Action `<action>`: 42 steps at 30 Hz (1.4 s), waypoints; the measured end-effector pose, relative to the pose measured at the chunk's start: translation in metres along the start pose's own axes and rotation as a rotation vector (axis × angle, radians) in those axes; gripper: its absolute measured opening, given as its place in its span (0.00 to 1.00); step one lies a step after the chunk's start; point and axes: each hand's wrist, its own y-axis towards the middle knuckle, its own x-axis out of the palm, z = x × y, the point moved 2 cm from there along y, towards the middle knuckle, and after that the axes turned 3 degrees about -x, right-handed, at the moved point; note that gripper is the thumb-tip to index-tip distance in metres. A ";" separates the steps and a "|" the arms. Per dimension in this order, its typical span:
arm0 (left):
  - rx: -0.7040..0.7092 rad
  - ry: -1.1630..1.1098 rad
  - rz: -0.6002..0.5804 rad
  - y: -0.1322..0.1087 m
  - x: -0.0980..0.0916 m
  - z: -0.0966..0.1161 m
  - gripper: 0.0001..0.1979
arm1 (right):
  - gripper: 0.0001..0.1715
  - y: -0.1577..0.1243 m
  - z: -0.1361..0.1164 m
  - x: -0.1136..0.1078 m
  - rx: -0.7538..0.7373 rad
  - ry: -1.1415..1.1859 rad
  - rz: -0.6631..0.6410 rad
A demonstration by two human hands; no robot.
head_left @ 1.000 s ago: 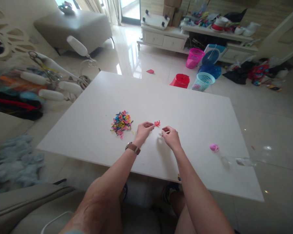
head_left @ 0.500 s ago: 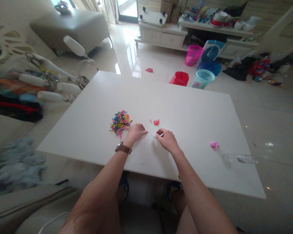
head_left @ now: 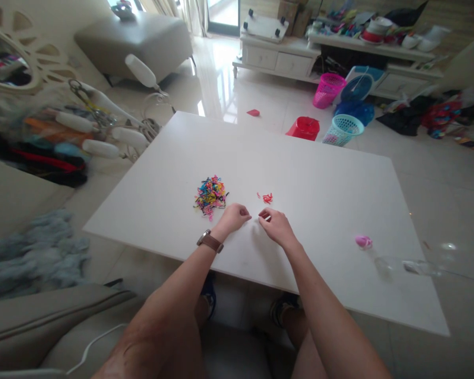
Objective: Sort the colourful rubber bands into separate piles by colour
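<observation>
Left hand point(head_left: 235, 219) and right hand point(head_left: 276, 225) are facing each other just below a red cluster point(head_left: 267, 198)

A glossy tiled floor point(head_left: 276, 105) is filling the background. At the upper left of the frame a padded bench point(head_left: 136, 45) is standing on it; right of top centre, a low white cabinet point(head_left: 292, 64). A red container point(head_left: 304, 128), a pale blue basket point(head_left: 343, 130) and a pink basket point(head_left: 328, 90) are standing at the upper right.

The white table point(head_left: 312, 173) is spreading across the middle of the frame, its long side running left to right.

The left hand is reaching in from the lower left, its fingers bending toward the thumb, tips nearly together. The right hand is mirroring it from the lower right, leaving a narrow gap between thumb and fingers. Whether either is pinching a small piece, I cannot tell.

Left of centre, a multicoloured pile point(head_left: 210, 196) is lying loosely, its pieces pointing every way and sharing no long axis. A brown-strapped watch point(head_left: 210, 241) is circling the left wrist. Toward the right edge, a pink object point(head_left: 363, 241) is lying on the table.

Near the centre, the red cluster's pieces are pointing in mixed directions. Just left of it, a lone reddish piece point(head_left: 258, 195) is lying apart, its long axis running roughly up and down the frame.
</observation>
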 end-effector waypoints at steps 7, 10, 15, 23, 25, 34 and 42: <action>-0.042 -0.759 -0.091 -0.002 0.009 0.004 0.10 | 0.06 0.000 0.002 0.013 -0.073 0.407 0.044; -0.010 -0.645 -0.056 -0.002 0.011 0.005 0.08 | 0.04 0.000 0.002 0.010 -0.062 0.338 0.079; 0.008 -0.282 0.044 -0.002 0.001 0.003 0.04 | 0.05 0.003 0.009 0.002 -0.058 0.093 0.057; -0.118 0.289 0.385 -0.013 -0.060 -0.042 0.10 | 0.05 0.002 0.024 0.016 -0.048 -0.115 -0.065; -0.151 0.312 0.376 -0.018 -0.072 -0.054 0.11 | 0.08 0.001 0.026 0.015 -0.041 -0.139 -0.062; -0.215 0.363 0.292 -0.025 -0.074 -0.068 0.11 | 0.11 -0.003 0.020 -0.003 -0.035 -0.127 0.001; -0.262 0.415 0.334 -0.020 -0.068 -0.070 0.04 | 0.11 -0.005 0.008 -0.006 -0.021 -0.121 0.001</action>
